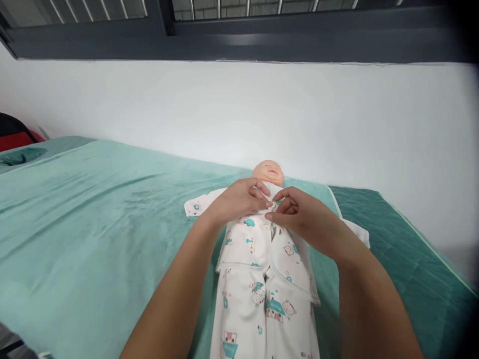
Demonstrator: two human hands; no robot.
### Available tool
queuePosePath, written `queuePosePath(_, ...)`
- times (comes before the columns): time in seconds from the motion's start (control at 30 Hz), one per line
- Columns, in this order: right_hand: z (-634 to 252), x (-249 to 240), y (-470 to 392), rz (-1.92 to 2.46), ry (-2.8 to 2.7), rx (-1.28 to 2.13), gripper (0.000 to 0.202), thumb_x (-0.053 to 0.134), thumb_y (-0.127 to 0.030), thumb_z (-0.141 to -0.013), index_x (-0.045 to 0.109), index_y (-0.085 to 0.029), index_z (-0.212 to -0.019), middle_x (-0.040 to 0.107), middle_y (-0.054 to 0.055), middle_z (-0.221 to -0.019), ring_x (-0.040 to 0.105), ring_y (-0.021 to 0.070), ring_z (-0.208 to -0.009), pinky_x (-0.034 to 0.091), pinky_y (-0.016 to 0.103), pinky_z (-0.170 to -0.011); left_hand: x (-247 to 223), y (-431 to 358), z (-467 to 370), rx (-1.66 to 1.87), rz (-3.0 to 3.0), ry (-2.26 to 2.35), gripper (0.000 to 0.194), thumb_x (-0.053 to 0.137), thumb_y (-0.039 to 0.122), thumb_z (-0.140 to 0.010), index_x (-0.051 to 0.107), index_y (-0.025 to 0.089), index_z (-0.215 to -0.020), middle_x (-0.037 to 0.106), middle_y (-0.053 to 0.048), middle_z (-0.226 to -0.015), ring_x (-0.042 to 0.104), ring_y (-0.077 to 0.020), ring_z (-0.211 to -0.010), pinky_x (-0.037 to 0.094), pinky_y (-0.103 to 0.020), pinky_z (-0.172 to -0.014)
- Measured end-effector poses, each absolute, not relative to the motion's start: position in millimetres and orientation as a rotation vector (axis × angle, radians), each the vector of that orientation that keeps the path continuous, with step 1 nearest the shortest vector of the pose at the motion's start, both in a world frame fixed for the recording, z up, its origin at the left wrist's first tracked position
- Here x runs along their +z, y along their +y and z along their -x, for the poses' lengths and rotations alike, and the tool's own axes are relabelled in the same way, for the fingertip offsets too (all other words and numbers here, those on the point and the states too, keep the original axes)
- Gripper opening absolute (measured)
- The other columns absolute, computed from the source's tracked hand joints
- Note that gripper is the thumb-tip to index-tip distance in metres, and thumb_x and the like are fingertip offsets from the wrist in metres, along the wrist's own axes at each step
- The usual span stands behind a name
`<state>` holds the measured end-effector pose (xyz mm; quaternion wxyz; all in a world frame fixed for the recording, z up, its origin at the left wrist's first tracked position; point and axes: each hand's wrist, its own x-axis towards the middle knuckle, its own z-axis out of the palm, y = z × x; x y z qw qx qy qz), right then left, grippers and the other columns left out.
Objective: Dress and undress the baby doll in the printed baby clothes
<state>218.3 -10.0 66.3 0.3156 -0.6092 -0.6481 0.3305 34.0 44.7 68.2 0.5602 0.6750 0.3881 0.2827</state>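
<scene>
Forearms [175, 279]; shirt [245, 244] under both grips [243, 200] [305, 217].

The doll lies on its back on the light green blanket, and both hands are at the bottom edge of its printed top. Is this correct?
Not quite: the left hand and right hand are at the upper front of the printed top, as the head view shows. The doll does lie on its back on the light green blanket.

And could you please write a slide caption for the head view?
Left hand and right hand at the upper front of a printed white jacket on a doll lying on green bedding.
</scene>
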Motion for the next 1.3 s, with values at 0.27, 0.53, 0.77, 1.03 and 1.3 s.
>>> queuePosePath(0.27, -213.3, 78.9, -30.9, 1.909, -1.976, 0.601, 0.035, 0.058, -0.056, -0.082, 0.05, -0.024, -0.071, 0.057, -0.002, -0.06, 0.043, 0.0125, -0.05, 0.027, 0.027, -0.043, 77.2, 40.6, -28.8, 0.584, -1.873, 0.98, 0.022, 0.064, 0.038, -0.078, 0.064, 0.021, -0.093, 0.06, 0.001, -0.08, 0.054, -0.0116, -0.066, 0.041, -0.023, -0.054)
queuePosePath(0.53, -209.9, 81.1, -40.0, 2.005, -2.126, 0.459, 0.021, 0.048, -0.032, -0.083, 0.043, -0.022, -0.065, 0.052, -0.003, -0.059, 0.037, 0.0115, -0.049, 0.024, 0.027, -0.042, 91.5, 32.8, -21.7, 0.355, -2.098, 0.919, 0.018, 0.061, 0.038, -0.079, 0.067, 0.021, -0.078, 0.061, 0.001, -0.076, 0.051, -0.0114, -0.066, 0.036, -0.025, -0.056)
queuePosePath(0.77, -222.7, 83.4, -36.5, 1.893, -2.142, 0.681, 0.021, 0.042, -0.028, -0.085, 0.049, -0.023, -0.067, 0.043, -0.004, -0.058, 0.031, 0.0115, -0.051, 0.022, 0.026, -0.041, 92.1, 30.7, -21.7, 0.255, -2.129, 0.855, 0.023, 0.07, 0.044, -0.073, 0.07, 0.022, -0.08, 0.065, 0.0, -0.083, 0.056, -0.0133, -0.071, 0.039, -0.025, -0.058)
queuePosePath(1.03, -232.9, 80.6, -26.6, 1.53, -1.934, 1.024, 0.026, 0.055, -0.04, -0.086, 0.063, -0.022, -0.068, 0.051, -0.001, -0.062, 0.041, 0.012, -0.054, 0.03, 0.025, -0.045, 90.0, 32.3, -18.5, 0.265, -2.058, 0.757, 0.014, 0.063, 0.035, -0.082, 0.065, 0.021, -0.079, 0.063, 0.0, -0.075, 0.058, -0.013, -0.068, 0.042, -0.024, -0.056)
queuePosePath(1.3, -218.7, 74.7, -36.0, 1.449, -1.693, 1.124, 0.036, 0.057, -0.049, -0.087, 0.059, -0.019, -0.066, 0.043, -0.005, -0.057, 0.035, 0.0097, -0.053, 0.026, 0.024, -0.049, 67.2, 14.8, -19.7, 0.55, -1.619, 0.648, 0.023, 0.068, 0.038, -0.081, 0.059, 0.018, -0.083, 0.065, -0.002, -0.074, 0.061, -0.0115, -0.064, 0.045, -0.022, -0.051)
